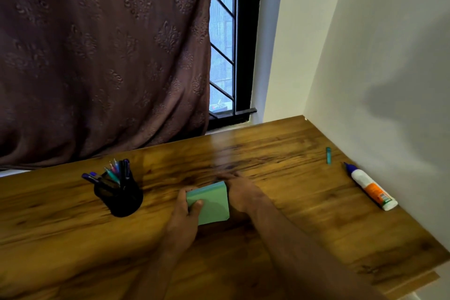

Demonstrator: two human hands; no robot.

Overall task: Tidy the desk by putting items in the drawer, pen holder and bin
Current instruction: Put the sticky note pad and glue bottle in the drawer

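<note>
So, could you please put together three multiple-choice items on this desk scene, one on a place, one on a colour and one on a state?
1. Where does the glue bottle lie?
A. On the desk by the right wall
B. Inside the pen holder
C. Under the curtain

2. What colour is the pad of sticky notes?
A. Yellow
B. Green
C. Pink

3. How is the pad held?
A. It lies untouched
B. In one hand only
C. Between both hands

Key: 1 A, the bottle rests flat on the wood next to the wall, far from the black pen holder. 2 B, its top sheet and edge are green. 3 C, the left hand has its thumb on top and the right hand grips the other side.
</note>
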